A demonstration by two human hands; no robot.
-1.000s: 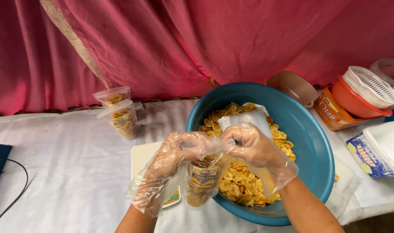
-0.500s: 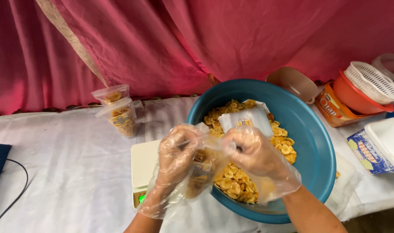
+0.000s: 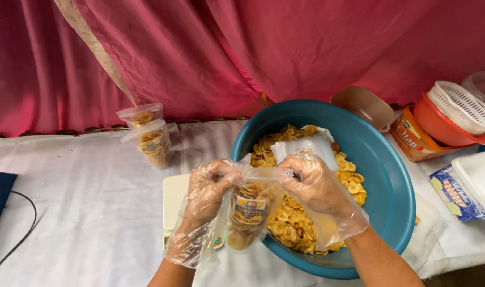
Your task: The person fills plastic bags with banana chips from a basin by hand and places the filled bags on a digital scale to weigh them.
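Observation:
Both my hands wear loose clear plastic gloves. My left hand [image 3: 210,188] and my right hand [image 3: 312,183] grip the top corners of a clear labelled pouch [image 3: 248,212] partly filled with yellow banana chips. The pouch hangs between them, over the near left rim of a big blue basin [image 3: 391,175]. The basin holds a heap of banana chips [image 3: 290,226]. A stack of empty clear pouches [image 3: 306,146] lies on the chips, just beyond my right hand.
A cream-coloured scale [image 3: 174,194] sits under my left hand on the white cloth. Two filled pouches [image 3: 147,135] stand at the back left. Plastic tubs and a white basket [image 3: 455,106] crowd the right. A dark cable [image 3: 19,234] lies at the left edge.
Both hands have shifted the pouch slightly left and lifted it, now holding its top stretched between them. The view has tilted a little.

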